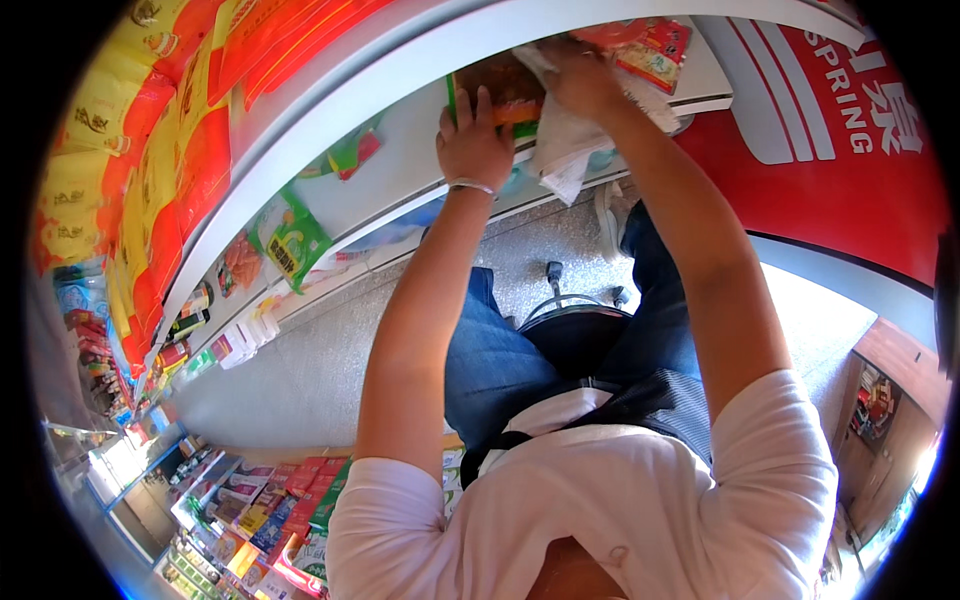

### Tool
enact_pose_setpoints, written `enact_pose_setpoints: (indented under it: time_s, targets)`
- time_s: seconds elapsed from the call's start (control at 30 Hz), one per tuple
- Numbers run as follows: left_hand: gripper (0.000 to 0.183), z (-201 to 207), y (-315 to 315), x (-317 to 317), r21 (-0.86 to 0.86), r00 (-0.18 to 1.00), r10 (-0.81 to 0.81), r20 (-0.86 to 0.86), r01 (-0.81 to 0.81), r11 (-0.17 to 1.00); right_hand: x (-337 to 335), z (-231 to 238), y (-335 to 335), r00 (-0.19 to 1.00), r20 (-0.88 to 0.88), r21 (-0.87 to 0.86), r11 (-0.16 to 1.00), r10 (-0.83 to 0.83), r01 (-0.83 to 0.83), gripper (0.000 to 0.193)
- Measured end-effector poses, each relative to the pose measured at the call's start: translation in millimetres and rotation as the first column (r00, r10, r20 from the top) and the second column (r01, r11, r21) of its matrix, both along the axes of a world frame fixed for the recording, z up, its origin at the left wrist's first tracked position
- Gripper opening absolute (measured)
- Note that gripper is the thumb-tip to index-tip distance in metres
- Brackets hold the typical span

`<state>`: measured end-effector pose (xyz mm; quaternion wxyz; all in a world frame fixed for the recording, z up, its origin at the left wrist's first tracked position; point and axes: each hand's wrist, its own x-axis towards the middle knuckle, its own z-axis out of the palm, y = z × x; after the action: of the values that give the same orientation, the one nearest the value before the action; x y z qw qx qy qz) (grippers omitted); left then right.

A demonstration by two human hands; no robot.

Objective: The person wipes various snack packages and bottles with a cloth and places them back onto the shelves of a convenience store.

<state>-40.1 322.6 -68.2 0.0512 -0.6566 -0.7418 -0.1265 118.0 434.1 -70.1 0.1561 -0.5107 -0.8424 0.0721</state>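
My left hand (474, 150) reaches onto a white shelf (395, 165), its fingers stretched out over the near side of a green-edged packet (508, 85) with a brown and orange front. Beside it, my right hand (583, 82) is closed on a white cloth (565, 145). The cloth lies against the packet's right side and hangs over the shelf's front edge. Part of the right hand's fingers is hidden in the cloth and the shade. Right of that hand lies a red and yellow packet (655, 58).
An upper shelf's curved white edge (300, 120) passes just above both hands, with red and yellow bags (190, 170) on it. Green packets (290, 240) lie farther left. A red panel (830, 180) stands at right. Between my legs is a dark stool (575, 335); boxed goods (280, 500) stand lower left.
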Motion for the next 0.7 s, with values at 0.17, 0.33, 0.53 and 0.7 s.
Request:
enact_pose_setpoints:
  time_s: [0.17, 0.33, 0.53, 0.7]
  targets:
    - [0.059, 18, 17, 12, -0.073, 0.999, 0.039, 0.004, -0.039, 0.997, 38, -15, 25, 0.997, -0.073, 0.134, 0.990, -0.035, 0.044, 0.044]
    - [0.056, 27, 44, -60, -0.127, 0.952, 0.186, -0.243, -0.222, 0.967, 55, -9, -9, 0.955, -0.298, 0.115, 0.992, -0.017, 0.053, 0.040]
    - [0.046, 20, 72, -121, -0.117, 0.945, 0.046, -0.322, -0.088, 0.989, 44, -4, -19, 0.954, -0.298, 0.142, 0.988, -0.022, 0.067, 0.037]
    - [0.031, 44, 64, -123, 0.261, 0.989, -0.076, -0.125, 0.106, 0.959, 55, -2, -18, 0.932, -0.357, 0.032, 0.997, -0.060, 0.076, 0.033]
